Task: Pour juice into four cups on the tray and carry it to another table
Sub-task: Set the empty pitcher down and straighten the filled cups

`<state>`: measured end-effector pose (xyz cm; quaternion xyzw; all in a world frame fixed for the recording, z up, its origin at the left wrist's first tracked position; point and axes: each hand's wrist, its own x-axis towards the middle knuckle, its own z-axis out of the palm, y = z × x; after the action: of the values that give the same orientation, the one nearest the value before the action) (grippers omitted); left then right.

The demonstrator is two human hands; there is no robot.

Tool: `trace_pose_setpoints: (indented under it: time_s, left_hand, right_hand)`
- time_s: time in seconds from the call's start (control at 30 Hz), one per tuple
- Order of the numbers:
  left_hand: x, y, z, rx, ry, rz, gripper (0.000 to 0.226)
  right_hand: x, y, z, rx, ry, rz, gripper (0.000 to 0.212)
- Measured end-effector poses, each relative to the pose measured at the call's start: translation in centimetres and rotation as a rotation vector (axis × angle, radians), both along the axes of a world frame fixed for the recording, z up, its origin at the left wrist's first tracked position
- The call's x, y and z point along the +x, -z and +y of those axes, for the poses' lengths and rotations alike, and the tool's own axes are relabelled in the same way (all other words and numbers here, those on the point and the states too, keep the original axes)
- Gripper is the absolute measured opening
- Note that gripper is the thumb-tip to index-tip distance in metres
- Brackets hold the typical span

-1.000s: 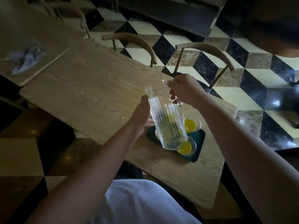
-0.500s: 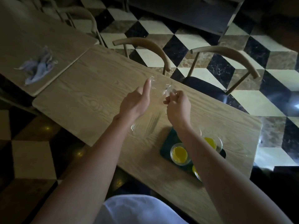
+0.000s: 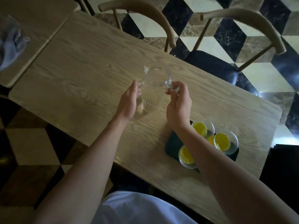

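A clear ribbed glass pitcher (image 3: 153,88), with no juice visible inside, stands upright on the wooden table (image 3: 80,75), left of the tray. My right hand (image 3: 178,104) pinches its handle from the right. My left hand (image 3: 129,102) is flat and open against the pitcher's left side. A dark green tray (image 3: 171,143) sits at the table's near right corner. Several clear cups of yellow juice stand on it, among them a far cup (image 3: 199,128), a right cup (image 3: 222,141) and a near cup (image 3: 186,156). My right forearm crosses over the tray.
Two wooden chairs (image 3: 161,20) (image 3: 252,23) stand at the table's far side. A second table (image 3: 40,16) adjoins on the left and carries a crumpled bluish cloth (image 3: 11,41). The floor is checkered black and cream tile.
The pitcher moved from above the tray to the left and now stands on the table. Both hands followed it, and my left hand opened flat beside it.
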<state>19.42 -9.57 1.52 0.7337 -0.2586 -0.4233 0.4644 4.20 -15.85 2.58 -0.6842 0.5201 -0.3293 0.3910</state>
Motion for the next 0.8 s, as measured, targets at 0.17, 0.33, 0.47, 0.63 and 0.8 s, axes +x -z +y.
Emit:
trace_pose_setpoints:
  time_s: [0.17, 0.33, 0.47, 0.63, 0.8]
  left_hand:
    - [0.6, 1.3, -0.6, -0.022, -0.044, 0.019, 0.079]
    - [0.8, 1.8, -0.9, -0.061, -0.076, -0.017, 0.034]
    - [0.9, 1.9, -0.8, -0.093, -0.109, -0.041, 0.033]
    - [0.9, 2.2, -0.3, -0.106, -0.136, -0.051, 0.032]
    - [0.5, 2.7, 0.2, -0.129, -0.161, -0.041, 0.029]
  right_hand:
    - [0.3, 1.1, -0.6, -0.005, -0.036, 0.017, 0.031]
    - [0.6, 2.0, -0.5, -0.048, -0.061, -0.017, 0.029]
    - [0.9, 2.4, -0.5, -0.055, -0.117, -0.033, 0.023]
    - [0.8, 2.4, -0.9, -0.06, -0.159, -0.007, 0.024]
    - [0.4, 2.3, -1.7, -0.031, -0.205, 0.019, 0.029]
